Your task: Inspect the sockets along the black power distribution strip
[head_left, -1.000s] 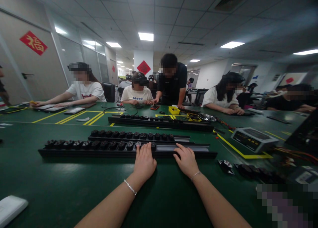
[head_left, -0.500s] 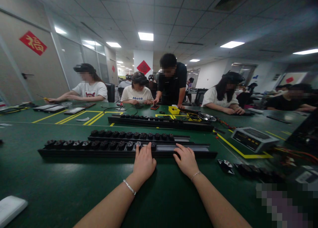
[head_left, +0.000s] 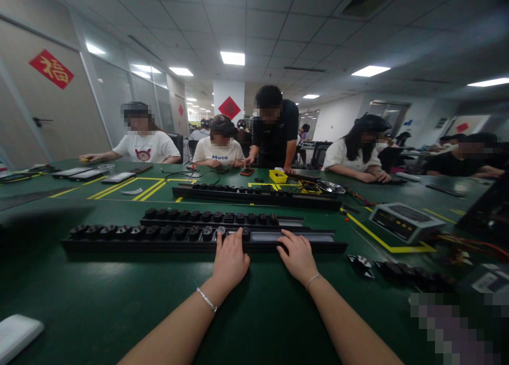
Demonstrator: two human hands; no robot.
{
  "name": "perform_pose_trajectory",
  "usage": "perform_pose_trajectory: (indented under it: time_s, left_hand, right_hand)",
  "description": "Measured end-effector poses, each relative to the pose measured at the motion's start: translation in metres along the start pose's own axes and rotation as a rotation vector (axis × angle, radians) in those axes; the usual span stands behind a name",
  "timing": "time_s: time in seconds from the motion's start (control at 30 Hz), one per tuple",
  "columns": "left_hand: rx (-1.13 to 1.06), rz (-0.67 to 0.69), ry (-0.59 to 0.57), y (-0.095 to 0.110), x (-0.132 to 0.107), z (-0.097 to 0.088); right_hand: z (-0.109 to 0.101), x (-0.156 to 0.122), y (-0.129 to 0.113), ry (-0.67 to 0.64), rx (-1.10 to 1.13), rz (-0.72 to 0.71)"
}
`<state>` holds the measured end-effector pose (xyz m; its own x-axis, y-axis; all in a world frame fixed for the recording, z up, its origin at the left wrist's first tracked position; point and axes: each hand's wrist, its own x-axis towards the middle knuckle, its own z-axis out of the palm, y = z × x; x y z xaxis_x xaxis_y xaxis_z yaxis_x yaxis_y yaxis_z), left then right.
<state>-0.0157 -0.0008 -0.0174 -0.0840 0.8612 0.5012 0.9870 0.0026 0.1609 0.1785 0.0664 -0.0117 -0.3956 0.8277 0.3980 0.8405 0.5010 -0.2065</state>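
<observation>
A long black rail [head_left: 159, 245] lies across the bench in front of me, with a row of round black socket-like modules [head_left: 151, 232] in its channel and a bare grey stretch [head_left: 270, 237] at its right. Over its front edge my left hand [head_left: 231, 259] is curled, fingertips by the rightmost modules. My right hand [head_left: 297, 255] grips the same edge farther right, beside the bare stretch. Part of the rail's front is hidden under both hands. Just behind lies a second, similar rail [head_left: 292, 223].
Farther back is a third black rail [head_left: 254, 196]. To the right stand a power supply box [head_left: 406, 223] and loose black modules [head_left: 361, 265]. A white object [head_left: 18, 336] sits at lower left. Several co-workers occupy the far side, near a yellow tray [head_left: 278, 176].
Both my hands and the rail have stayed still. A dark blurred shape has come in at the left edge. The co-worker at far left has shifted their arms.
</observation>
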Motion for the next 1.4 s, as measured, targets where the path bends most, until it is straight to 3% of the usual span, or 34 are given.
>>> perform_pose_trajectory:
  time_s: [0.8,1.07,1.4]
  left_hand:
    - [-0.005,0.054,-0.024,0.0,0.001,0.002]
    - [-0.057,0.088,-0.011,0.001,0.0,-0.001]
    - [-0.163,0.156,-0.087,0.002,0.002,-0.001]
  right_hand:
    - [0.002,-0.003,-0.002,0.018,-0.008,-0.003]
    - [-0.005,-0.006,-0.022,0.005,0.023,-0.091]
    - [-0.003,-0.006,-0.04,-0.068,0.055,-0.147]
